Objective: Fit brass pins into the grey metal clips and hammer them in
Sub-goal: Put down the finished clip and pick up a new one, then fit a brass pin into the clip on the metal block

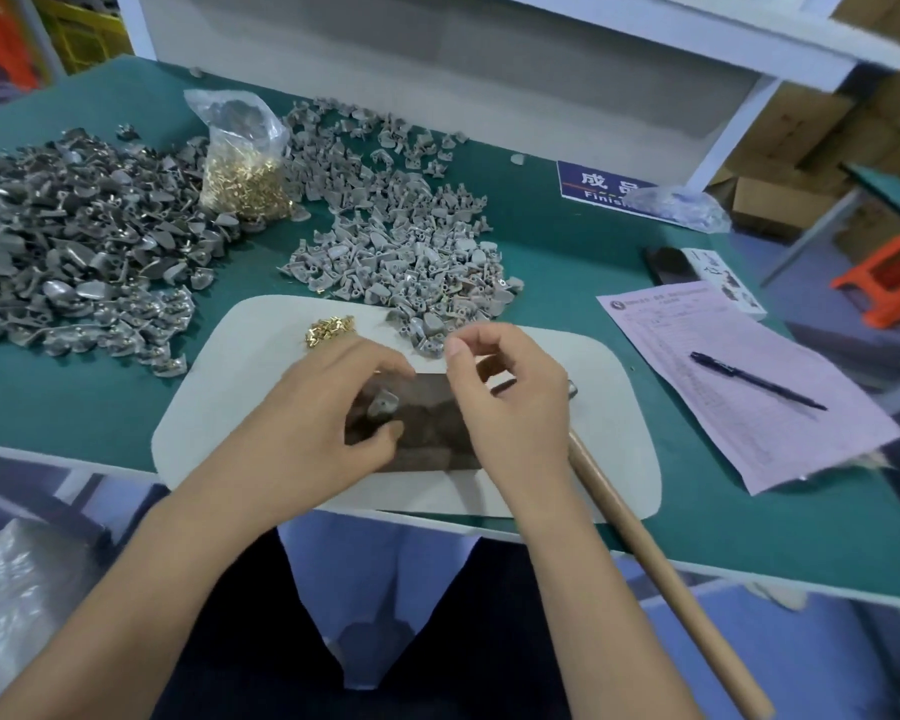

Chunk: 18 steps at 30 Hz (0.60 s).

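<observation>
Clip (381,404) on dark block (427,433), between left hand's (313,423) fingers, beside right hand (510,402).

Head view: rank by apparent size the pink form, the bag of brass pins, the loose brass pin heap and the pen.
1. pink form
2. bag of brass pins
3. pen, long but thin
4. loose brass pin heap

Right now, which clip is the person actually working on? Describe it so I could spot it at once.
Start at the pale mat on the green table, then the dark block lying on it between the hands. The clip sits alone on that block's left part, by the left hand fingertips. Every other grey clip lies in a heap; this one stands by itself.
</observation>
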Each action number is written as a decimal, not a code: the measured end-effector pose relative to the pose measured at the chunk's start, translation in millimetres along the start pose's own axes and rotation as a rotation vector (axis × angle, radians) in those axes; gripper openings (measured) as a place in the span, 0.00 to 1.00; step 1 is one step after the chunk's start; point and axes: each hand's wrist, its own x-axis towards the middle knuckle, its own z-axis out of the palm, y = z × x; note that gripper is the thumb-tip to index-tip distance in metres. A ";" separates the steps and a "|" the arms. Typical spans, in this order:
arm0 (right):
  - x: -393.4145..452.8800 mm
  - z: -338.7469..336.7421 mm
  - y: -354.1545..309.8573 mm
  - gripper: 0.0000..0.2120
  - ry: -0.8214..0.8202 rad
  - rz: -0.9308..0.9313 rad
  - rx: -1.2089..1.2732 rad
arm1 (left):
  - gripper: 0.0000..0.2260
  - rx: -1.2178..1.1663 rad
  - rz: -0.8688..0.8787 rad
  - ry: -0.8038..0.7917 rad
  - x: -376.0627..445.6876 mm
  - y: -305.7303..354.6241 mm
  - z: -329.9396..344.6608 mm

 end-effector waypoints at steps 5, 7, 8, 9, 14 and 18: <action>-7.0 -13.3 4.5 0.04 -0.189 -0.113 -0.191 | 0.13 0.009 -0.201 0.211 -15.2 -3.0 12.6; -4.1 -9.7 1.4 0.04 -0.289 -0.141 -0.210 | 0.12 -0.006 -0.233 0.215 -17.9 -4.4 12.9; -3.3 -6.5 -0.9 0.04 -0.338 -0.143 -0.223 | 0.11 -0.018 -0.241 0.214 -18.5 -4.3 11.8; -2.9 -3.1 -2.9 0.05 -0.374 -0.147 -0.234 | 0.09 -0.035 -0.250 0.212 -18.4 -3.8 10.3; 2.1 5.9 -5.4 0.04 -0.446 -0.189 -0.236 | 0.05 -0.109 -0.287 0.198 -17.1 -5.2 1.7; 8.6 7.9 -5.0 0.04 -0.482 -0.248 -0.291 | 0.05 -0.119 -0.313 0.187 -16.9 -6.6 -1.0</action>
